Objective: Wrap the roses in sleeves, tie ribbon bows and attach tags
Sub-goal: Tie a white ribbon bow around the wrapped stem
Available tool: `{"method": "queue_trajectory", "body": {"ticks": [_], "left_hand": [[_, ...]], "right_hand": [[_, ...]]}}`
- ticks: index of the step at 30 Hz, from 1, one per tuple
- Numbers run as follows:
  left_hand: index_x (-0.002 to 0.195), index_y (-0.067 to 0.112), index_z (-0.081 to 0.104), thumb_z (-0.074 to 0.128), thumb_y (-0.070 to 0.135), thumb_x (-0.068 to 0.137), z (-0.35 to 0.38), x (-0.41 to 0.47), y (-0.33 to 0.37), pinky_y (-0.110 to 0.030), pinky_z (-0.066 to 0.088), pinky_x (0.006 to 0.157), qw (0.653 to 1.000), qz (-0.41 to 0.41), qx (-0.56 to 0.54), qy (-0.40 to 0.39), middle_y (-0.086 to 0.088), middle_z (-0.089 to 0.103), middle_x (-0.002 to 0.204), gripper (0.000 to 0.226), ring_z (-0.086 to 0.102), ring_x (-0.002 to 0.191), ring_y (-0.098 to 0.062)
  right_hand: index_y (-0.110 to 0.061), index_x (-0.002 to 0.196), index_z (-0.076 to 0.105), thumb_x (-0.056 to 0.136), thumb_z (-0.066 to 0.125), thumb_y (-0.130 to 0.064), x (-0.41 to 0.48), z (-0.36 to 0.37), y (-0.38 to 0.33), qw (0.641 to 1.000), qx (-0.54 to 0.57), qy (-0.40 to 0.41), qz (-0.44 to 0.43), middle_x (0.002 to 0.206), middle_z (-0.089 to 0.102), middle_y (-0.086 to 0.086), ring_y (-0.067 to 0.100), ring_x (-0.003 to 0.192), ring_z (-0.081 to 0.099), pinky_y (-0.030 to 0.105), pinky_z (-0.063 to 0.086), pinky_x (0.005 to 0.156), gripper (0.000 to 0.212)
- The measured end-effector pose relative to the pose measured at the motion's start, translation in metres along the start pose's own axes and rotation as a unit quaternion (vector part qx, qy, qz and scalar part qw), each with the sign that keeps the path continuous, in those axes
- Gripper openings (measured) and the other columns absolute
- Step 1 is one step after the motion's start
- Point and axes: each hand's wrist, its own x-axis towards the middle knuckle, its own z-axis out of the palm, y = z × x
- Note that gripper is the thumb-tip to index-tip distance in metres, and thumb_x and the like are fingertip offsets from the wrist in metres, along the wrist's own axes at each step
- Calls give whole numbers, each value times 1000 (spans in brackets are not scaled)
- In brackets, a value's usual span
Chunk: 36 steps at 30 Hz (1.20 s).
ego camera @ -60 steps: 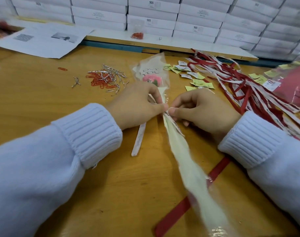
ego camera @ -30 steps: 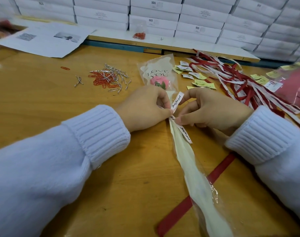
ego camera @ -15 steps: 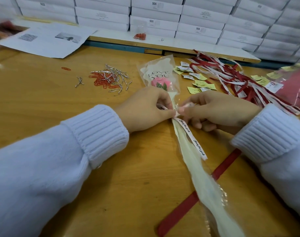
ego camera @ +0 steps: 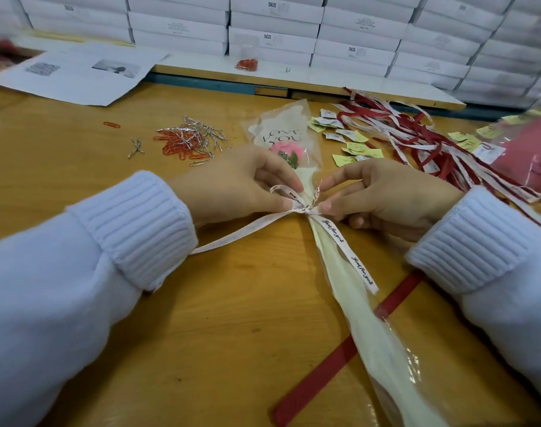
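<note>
- the rose (ego camera: 286, 151) lies flat on the tabletop (ego camera: 78, 186) in its clear sleeve (ego camera: 355, 303). bloom end points away from the person, and the long tail of the sleeve runs back toward them, drifting off to their right.
- a white printed ribbon (ego camera: 360, 266) is tied round the sleeve's neck just below the bloom. the knot (ego camera: 306, 209) sits right between the two hands.
- left hand (ego camera: 241, 186) pinches a small loop of ribbon just left of the knot.
- right hand (ego camera: 392, 201) pinches the ribbon tight against the knot's other side, index finger poking out toward the sleeve. can't see a loop on that side.
- one ribbon tail trails out left toward the person's cuff, and the other lies along the sleeve.
- my read: mid-bow, not finished. the ribbon crosses the sleeve's long axis, so any tightening pull goes sideways, hands apart. both hands are equally close to the knot, but the right is nearer the tail lying on the sleeve.
- the tags (ego camera: 349, 140) are scattered just beyond the right hand. none on this rose that i can see.
</note>
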Motion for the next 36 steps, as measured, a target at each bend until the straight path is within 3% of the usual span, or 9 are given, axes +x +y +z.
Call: {"method": "queue_trajectory", "body": {"ticks": [4,6,9,16,20,24,27,31,36], "left_hand": [[84,24,73,71,25,82,5,0,2,-23,54,81,996,32,81,31,13,71,82,3,65,79,1],[81,23,71,69,28,84,5,1,2,-22,52,74,992,31,116,41,11,68,78,6,62,75,-2],[77,24,66,66,29,86,3,4,2,-19,43,63,988,12,148,32,9,62,74,10,56,68,-4],[77,26,64,64,32,87,0,8,2,-11,33,54,975,-13,221,19,15,58,72,12,54,68,0],[82,29,66,61,35,88,-2,5,-2,-10,34,58,980,-7,198,12,18,58,77,10,54,74,2],[83,25,66,60,34,89,-1,5,-5,-18,45,67,986,-6,164,32,10,64,84,12,58,80,-4],[82,24,67,61,32,88,2,5,-4,-15,45,68,989,6,139,50,13,65,84,12,59,82,-3],[84,22,68,61,30,88,8,5,-3,-17,47,76,990,19,128,53,12,65,90,11,59,87,-3],[89,20,68,58,33,90,15,4,0,-10,43,71,989,41,126,62,11,65,92,17,59,87,-2]], "right_hand": [[-14,101,64,65,79,-11,-2,5,0,998,-42,39,-28,65,69,3,10,51,55,18,44,46,39],[-13,100,63,74,75,-9,-2,6,-1,997,-50,50,-38,61,69,0,5,50,60,15,46,45,29],[-10,98,61,76,71,-5,-5,4,-5,997,-56,37,-36,60,68,0,6,52,64,14,50,48,24],[-9,91,60,77,70,-4,-5,3,-8,991,-128,38,-24,56,66,-1,6,52,64,14,50,50,18],[-11,94,62,77,72,-8,-2,4,-4,994,-68,76,-27,59,68,-1,5,50,63,13,48,47,20],[-10,96,63,79,71,-8,0,6,0,995,-44,79,-36,66,71,3,7,54,64,14,51,50,19],[-10,97,64,82,69,-11,2,7,0,995,-27,84,-36,72,72,5,8,58,66,16,53,52,16],[-9,99,66,88,63,-22,6,8,2,990,12,134,-43,88,74,7,16,78,69,27,58,74,16],[-5,94,62,87,67,-20,9,11,0,980,144,139,-14,92,70,14,14,66,70,20,55,56,17]]}}
